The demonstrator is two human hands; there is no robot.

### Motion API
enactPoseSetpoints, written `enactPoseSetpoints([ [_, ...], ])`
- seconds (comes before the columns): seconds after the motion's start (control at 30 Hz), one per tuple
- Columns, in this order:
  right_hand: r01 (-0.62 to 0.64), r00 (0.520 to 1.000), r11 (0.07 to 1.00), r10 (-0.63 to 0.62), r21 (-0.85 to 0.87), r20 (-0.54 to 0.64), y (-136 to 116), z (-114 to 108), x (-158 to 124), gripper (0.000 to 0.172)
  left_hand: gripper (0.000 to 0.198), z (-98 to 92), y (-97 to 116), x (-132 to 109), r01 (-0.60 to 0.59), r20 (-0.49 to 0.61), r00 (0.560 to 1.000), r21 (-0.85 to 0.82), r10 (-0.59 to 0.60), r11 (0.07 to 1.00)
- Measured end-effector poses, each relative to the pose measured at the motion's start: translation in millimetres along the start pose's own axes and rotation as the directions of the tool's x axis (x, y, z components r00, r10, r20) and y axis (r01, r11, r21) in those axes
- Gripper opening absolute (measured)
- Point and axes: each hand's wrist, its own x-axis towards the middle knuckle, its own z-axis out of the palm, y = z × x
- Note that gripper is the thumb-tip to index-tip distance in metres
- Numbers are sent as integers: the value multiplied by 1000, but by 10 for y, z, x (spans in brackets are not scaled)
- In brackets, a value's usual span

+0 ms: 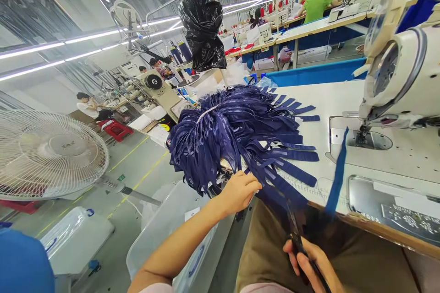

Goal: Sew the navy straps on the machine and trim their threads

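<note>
A large bundle of navy fabric strips (220,132) lies on the left of the sewing table (321,94), gathered by a pale tie (207,112). My left hand (240,190) is closed at the bundle's near edge, pinching a navy strip whose wide end stretches right along the table edge. Lower down, over my lap, my right hand (311,263) grips a pair of dark scissors (294,226). Their blades point up towards the navy strip; whether they touch it I cannot tell. A narrow blue strip (338,171) hangs over the table edge beside the sewing machine (405,73).
Left of the table stand a clear plastic bin (151,233) and a white floor fan (68,146). A black plastic bag (202,27) hangs behind the bundle. Another lidded bin (77,233) is on the floor. People (318,0) sit at machines farther back.
</note>
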Motion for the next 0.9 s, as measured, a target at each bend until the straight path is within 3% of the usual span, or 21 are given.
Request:
enactPoseSetpoints([
  [0.07, -2, 997, 999, -1, 44, 73, 19, -23, 72, 50, 18, 36, 14, -3, -48, 119, 992, 66, 40, 997],
  [0.13, -3, 999, 998, 0, 68, 45, 11, -18, 110, 51, 10, 64, 32, -6, -105, 194, 977, 107, 83, 989],
  [0.27, 14, 1000, 997, -13, 71, -16, -12, -8, 103, 51, 25, 94, 50, -58, -196, 259, 955, 185, 144, 963],
  [0.43, 27, 999, 999, -27, -27, 17, 60, -30, 60, 45, 14, 59, 56, -200, -72, 276, 961, 222, 8, 972],
  [0.57, 49, 996, 996, -43, -72, 77, 97, 57, 46, 38, 15, -21, 64, -256, 101, 195, 976, -14, -97, 995],
  [0.63, -42, 975, 999, 34, 33, 221, 82, 148, 48, 41, 21, -42, 69, -251, 173, 121, 980, -118, -159, 978],
  [0.73, -221, 896, 953, 115, 208, 428, 49, 316, 59, 52, 19, -39, 86, -233, 220, 60, 975, -210, -212, 952],
  [0.9, -355, 871, 801, 96, 482, 482, 70, 543, 126, 55, 18, -43, 131, -225, 237, 39, 971, -234, -234, 943],
])
